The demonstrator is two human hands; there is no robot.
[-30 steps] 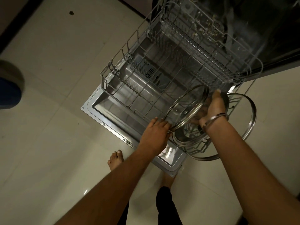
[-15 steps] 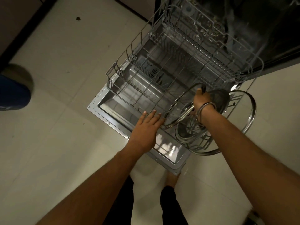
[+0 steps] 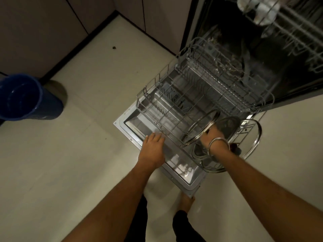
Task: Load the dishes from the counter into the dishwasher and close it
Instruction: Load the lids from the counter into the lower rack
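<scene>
You are seating lids in the rack (image 3: pixel 183 109): right hand (image 3: pixel 212 137) grips a lid (image 3: pixel 201 127), left hand (image 3: pixel 153 147) spread beside it; next, release it upright.

The lower rack (image 3: pixel 183 109) sits pulled out over the open dishwasher door (image 3: pixel 132 126). Three glass lids stand in the rack's right end: the left lid (image 3: pixel 201 127), the middle lid (image 3: pixel 227 124), and the right lid (image 3: pixel 253 138). The right hand (image 3: pixel 212 137) is between the left and middle lids. The left hand (image 3: pixel 153 149) rests at the rack's front edge. A bucket (image 3: pixel 26 96) stands on the floor (image 3: pixel 70 163), well apart to the left.
</scene>
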